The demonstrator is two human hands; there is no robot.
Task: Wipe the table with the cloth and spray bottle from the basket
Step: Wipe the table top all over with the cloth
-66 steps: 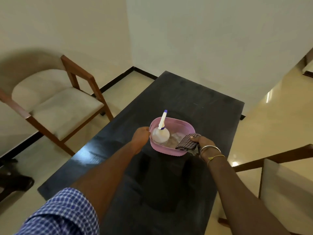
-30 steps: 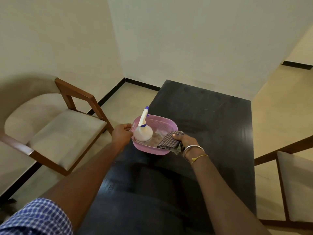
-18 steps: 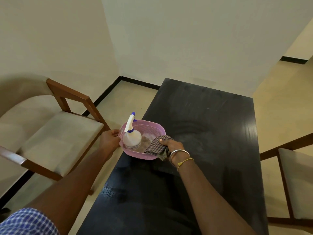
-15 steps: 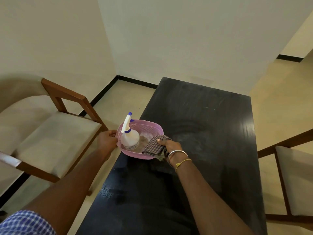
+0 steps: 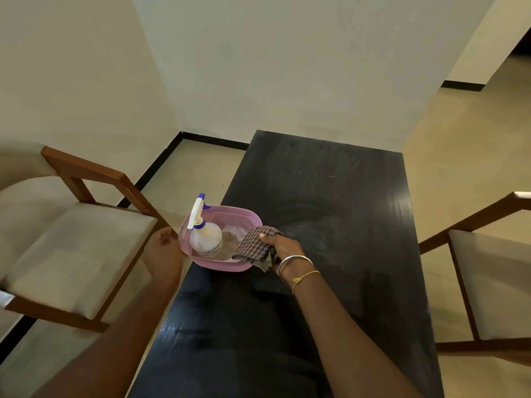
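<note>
Pink basket (image 5: 227, 264) sits at the dark table (image 5: 344, 214) left edge, spray bottle (image 5: 205, 239) upright inside. Right hand (image 5: 283, 248) clasps the checked cloth (image 5: 254, 247) over the rim; left hand (image 5: 163, 255) cups the basket's side (loosely curled). Step in hand: unloading. Next: lift cloth clear, then grasp bottle.

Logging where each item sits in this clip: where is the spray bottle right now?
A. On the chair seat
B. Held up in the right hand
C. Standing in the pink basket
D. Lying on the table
C: the spray bottle stands upright inside the pink basket, at its left end, while the right hand grips the checked cloth at the basket's right rim.
</note>
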